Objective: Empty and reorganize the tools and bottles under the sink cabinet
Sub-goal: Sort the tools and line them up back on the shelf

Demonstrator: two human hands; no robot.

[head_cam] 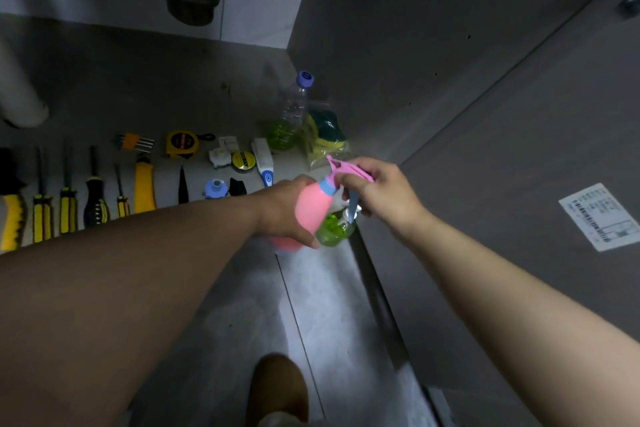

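Head view: left hand (287, 211) wrapped around pink spray bottle (311, 208) at cabinet's front right edge, grip clamped on its body. Right hand (377, 191) pinching pink trigger head (349, 168), grip closed on it. Just below, small green bottle (334, 229), blurred, possibly a pump bottle. Behind, clear bottle (294, 107) upright in the corner; screwdrivers (69, 198) laid in a row on cabinet floor (138, 80).

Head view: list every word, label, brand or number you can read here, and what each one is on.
No text here can be read.
White sticker on the cabinet door: printed lines, too small and blurred.
Yellow tape measure: dark round label, unreadable.
Round yellow tin: dark print, unreadable.
Small white packet: marks too blurred.
Pink spray bottle: no print visible.
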